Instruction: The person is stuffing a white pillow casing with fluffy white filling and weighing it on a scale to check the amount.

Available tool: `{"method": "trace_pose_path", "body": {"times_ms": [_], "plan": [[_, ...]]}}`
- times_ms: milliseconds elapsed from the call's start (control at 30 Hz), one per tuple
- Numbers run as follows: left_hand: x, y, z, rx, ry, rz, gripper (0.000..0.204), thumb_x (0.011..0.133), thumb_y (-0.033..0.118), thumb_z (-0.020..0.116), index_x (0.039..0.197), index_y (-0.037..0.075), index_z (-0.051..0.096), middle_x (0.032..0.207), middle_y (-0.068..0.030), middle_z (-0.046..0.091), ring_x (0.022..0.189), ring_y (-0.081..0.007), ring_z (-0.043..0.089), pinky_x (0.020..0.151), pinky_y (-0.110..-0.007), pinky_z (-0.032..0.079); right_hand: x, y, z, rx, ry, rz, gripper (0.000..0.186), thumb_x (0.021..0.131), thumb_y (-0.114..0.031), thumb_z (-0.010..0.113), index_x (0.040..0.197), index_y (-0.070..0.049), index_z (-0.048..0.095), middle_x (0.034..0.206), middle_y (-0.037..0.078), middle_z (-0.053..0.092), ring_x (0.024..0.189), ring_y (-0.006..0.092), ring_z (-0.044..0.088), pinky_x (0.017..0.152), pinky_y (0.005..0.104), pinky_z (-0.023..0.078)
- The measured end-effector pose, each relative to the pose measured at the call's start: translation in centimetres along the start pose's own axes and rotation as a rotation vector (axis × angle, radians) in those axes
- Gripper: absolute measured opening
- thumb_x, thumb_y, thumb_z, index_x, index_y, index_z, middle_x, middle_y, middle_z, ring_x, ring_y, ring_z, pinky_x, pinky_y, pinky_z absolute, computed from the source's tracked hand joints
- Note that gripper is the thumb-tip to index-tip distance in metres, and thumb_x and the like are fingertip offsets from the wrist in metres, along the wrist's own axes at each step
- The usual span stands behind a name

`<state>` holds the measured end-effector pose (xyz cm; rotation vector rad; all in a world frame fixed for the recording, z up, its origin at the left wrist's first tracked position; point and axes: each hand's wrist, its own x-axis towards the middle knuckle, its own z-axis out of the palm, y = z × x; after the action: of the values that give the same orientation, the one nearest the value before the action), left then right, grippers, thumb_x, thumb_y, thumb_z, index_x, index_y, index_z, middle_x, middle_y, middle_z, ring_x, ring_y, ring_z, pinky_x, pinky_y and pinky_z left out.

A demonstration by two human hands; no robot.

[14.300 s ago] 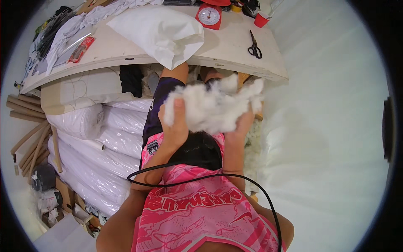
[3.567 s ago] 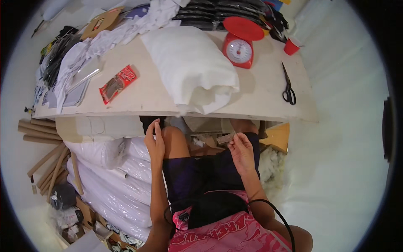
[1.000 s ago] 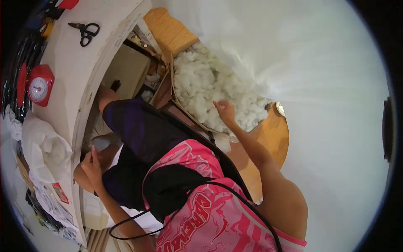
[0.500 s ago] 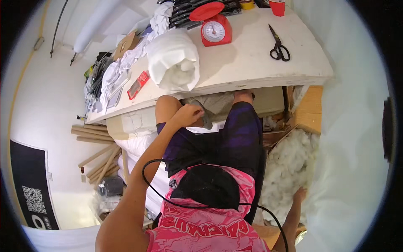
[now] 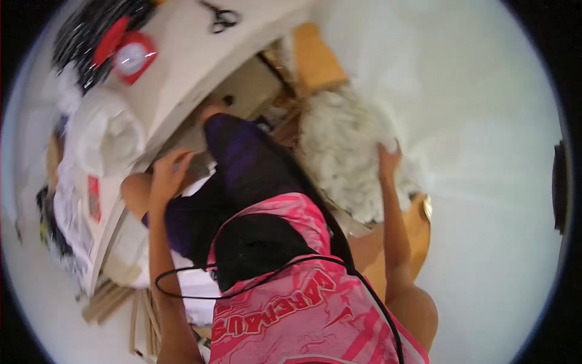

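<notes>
A heap of white fluffy stuffing fills the space to the right of my legs. My right hand is at its right edge, touching the fibre with thumb and fingers apart; blur softens the fingertips. Over my bent left knee, my left hand has loosely curled, separated fingers and nothing I can make out in it. Just beyond that hand, on the table, stands a white fabric bag whose mouth faces me. White filling showed inside it half a second ago.
A red dial scale and black-handled scissors lie on the table. Black plastic packs are piled at the far left. Cardboard tubes lean below the table. A black cable loops across my lap.
The view has swung right, so the table now sits toward the left and the stuffing nearer the middle. My right hand shows more fully at the heap. My left hand stays by the knee.
</notes>
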<state>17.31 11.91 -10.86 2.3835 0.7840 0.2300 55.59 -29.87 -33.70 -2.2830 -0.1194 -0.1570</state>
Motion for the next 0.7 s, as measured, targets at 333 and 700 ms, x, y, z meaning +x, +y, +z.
{"method": "trace_pose_path", "body": {"times_ms": [333,700], "plan": [[-7.9,14.1,-10.1,-0.362,-0.13,0.16,0.074,0.084,0.027,0.072,0.145,0.011,0.033,0.142,-0.0119,0.044,0.12,-0.0246,0.052,0.094,-0.038,0.047,-12.0,-29.8,-7.6,1.408,-0.472,0.367,0.033,0.086,-0.009,0.057,0.114,0.007,0.058,0.113,0.013,0.063,0.103,0.0243,0.062,0.088,0.0381,0.052],[-18.1,13.2,-9.1,-1.211,0.482,0.288,0.072,0.083,0.018,0.072,0.143,0.006,0.035,0.125,-0.0045,0.052,0.108,-0.0117,0.05,0.094,-0.025,0.041,-32.7,-48.4,-9.7,0.968,-0.843,-0.933,0.057,0.074,-0.029,0.071,0.119,-0.003,0.049,0.119,0.017,0.048,0.115,0.0358,0.047,0.097,0.0415,0.037]]}}
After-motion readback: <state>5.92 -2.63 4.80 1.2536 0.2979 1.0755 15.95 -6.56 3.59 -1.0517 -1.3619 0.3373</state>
